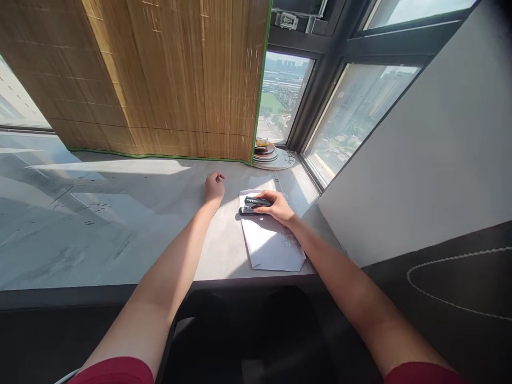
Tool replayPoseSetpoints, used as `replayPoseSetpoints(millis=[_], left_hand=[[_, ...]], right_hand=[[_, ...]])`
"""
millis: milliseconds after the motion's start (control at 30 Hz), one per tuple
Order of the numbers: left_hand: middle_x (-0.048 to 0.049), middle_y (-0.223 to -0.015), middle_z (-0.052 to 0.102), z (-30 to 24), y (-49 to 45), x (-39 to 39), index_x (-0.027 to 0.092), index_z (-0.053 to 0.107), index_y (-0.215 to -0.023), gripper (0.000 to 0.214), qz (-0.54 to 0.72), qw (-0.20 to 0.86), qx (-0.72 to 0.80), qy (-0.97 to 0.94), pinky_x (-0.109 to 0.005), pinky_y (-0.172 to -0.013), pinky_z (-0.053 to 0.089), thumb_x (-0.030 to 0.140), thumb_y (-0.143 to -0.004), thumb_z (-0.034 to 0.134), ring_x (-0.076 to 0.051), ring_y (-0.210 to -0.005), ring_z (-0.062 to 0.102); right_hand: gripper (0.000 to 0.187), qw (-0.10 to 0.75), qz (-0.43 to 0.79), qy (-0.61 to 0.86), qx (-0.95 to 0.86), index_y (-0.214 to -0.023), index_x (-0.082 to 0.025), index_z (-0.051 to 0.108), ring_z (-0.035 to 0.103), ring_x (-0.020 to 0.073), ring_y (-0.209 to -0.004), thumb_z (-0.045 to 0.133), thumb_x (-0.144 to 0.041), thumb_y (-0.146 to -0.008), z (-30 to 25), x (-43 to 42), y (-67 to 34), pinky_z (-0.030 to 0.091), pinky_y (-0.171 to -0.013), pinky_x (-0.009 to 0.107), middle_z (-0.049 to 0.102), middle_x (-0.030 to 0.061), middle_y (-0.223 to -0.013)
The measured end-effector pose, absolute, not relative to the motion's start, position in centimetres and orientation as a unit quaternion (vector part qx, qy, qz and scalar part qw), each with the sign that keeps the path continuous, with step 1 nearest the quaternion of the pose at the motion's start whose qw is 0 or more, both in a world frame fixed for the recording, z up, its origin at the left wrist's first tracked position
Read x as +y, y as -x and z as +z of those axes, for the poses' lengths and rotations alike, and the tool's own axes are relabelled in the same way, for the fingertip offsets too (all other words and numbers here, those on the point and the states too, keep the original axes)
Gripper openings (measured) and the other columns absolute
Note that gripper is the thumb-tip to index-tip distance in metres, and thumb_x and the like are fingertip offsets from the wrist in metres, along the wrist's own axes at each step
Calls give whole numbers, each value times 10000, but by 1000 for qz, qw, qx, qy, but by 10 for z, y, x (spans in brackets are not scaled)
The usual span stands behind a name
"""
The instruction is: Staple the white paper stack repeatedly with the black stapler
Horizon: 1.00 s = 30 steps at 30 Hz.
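A black stapler [256, 202] sits in my right hand [277, 207], with the thumb and fingers around its back part. Its jaws point left and stand apart. Beneath it lie white sheets of paper [276, 245], with faint writing near their right side. To the left of the paper, my left hand [215, 186] rests on the counter with its fingers curled in, and nothing shows in them. A gap separates this hand from the paper and the stapler.
Against the window corner stands a stack of plates [266, 154] on a round white board [286, 160]. A bamboo blind [172, 80] hangs over the back of the marble-patterned counter [100, 229]. On the right rises a white wall [432, 133], with a beaded cord [440, 260] below it.
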<state>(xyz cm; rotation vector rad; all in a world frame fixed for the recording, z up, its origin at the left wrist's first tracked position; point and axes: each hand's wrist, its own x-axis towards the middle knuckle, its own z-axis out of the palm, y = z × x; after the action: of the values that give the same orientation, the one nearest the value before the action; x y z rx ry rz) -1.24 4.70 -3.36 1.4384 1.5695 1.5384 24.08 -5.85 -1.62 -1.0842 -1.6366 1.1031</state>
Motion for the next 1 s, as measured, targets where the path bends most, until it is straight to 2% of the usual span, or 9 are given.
replayPoseSetpoints(millis=[233, 300, 367, 433, 533, 633, 733, 867, 1000], left_hand=[[-41, -884, 543, -32, 9, 45, 239, 611, -786, 324, 543, 242, 585, -552, -357, -913, 481, -58, -722, 500, -238, -880, 589], [-34, -867, 539, -30, 9, 43, 246, 587, -807, 347, 545, 247, 587, -546, -349, -916, 484, -71, -710, 483, -238, -891, 596], [-28, -853, 533, -27, 10, 41, 250, 573, -818, 359, 542, 254, 592, -540, -344, -906, 486, -76, -703, 472, -237, -885, 597], [-27, -849, 531, -26, 10, 40, 251, 570, -821, 361, 536, 260, 594, -541, -342, -895, 487, -73, -700, 470, -237, -881, 596], [-30, -862, 544, -26, 11, 39, 251, 573, -819, 356, 535, 258, 594, -542, -339, -882, 483, -67, -693, 474, -239, -887, 597], [-33, -876, 557, -27, 12, 39, 251, 575, -823, 353, 540, 253, 595, -538, -337, -866, 473, -62, -693, 472, -239, -890, 596], [-31, -872, 560, -28, 12, 39, 251, 577, -830, 356, 539, 254, 596, -539, -335, -853, 468, -60, -696, 469, -239, -888, 598], [-32, -884, 573, -26, 15, 38, 252, 579, -845, 359, 528, 253, 604, -540, -326, -857, 480, -60, -710, 464, -234, -904, 616], [-55, -969, 619, -19, 16, 27, 251, 586, -871, 344, 481, 233, 638, -554, -321, -903, 500, -49, -750, 470, -229, -982, 655]], right_hand=[[497, 421, 414, 481, -648, -1062, -247, 784, 769, 302, -1028, 951, -542, -700, -17, -77, -294, 637, -929, 469, 822, 66, -1096], [448, 429, 381, 492, -654, -1104, -249, 785, 753, 310, -1109, 767, -630, -869, -14, -72, -300, 628, -924, 455, 812, 95, -1198], [482, 474, 304, 528, -635, -1142, -247, 772, 726, 308, -1177, 502, -627, -1019, -11, -62, -307, 615, -918, 440, 782, 126, -1290], [464, 487, 196, 573, -629, -1127, -241, 754, 708, 310, -1182, 409, -541, -1044, -11, -50, -314, 607, -930, 451, 764, 148, -1284], [321, 391, 88, 599, -693, -1097, -256, 751, 669, 320, -1236, 490, -387, -964, -15, -33, -320, 576, -1068, 510, 746, 135, -1270], [382, 327, 66, 607, -721, -1190, -253, 765, 620, 324, -1361, 464, -290, -959, -24, -24, -319, 500, -1203, 527, 707, 140, -1415], [505, 253, 50, 640, -723, -1444, -227, 694, 497, 310, -1563, 401, -326, -1044, -30, -19, -314, 407, -1303, 483, 550, 134, -1679], [637, 131, 60, 675, -724, -1731, -253, 415, 226, 249, -1735, 316, -420, -1124, -34, -12, -309, 268, -1388, 457, 274, 49, -1857], [659, 68, 80, 682, -724, -1781, -273, 307, 197, 257, -1744, 294, -469, -1152, -32, -8, -304, 229, -1397, 518, 223, 54, -1870]])
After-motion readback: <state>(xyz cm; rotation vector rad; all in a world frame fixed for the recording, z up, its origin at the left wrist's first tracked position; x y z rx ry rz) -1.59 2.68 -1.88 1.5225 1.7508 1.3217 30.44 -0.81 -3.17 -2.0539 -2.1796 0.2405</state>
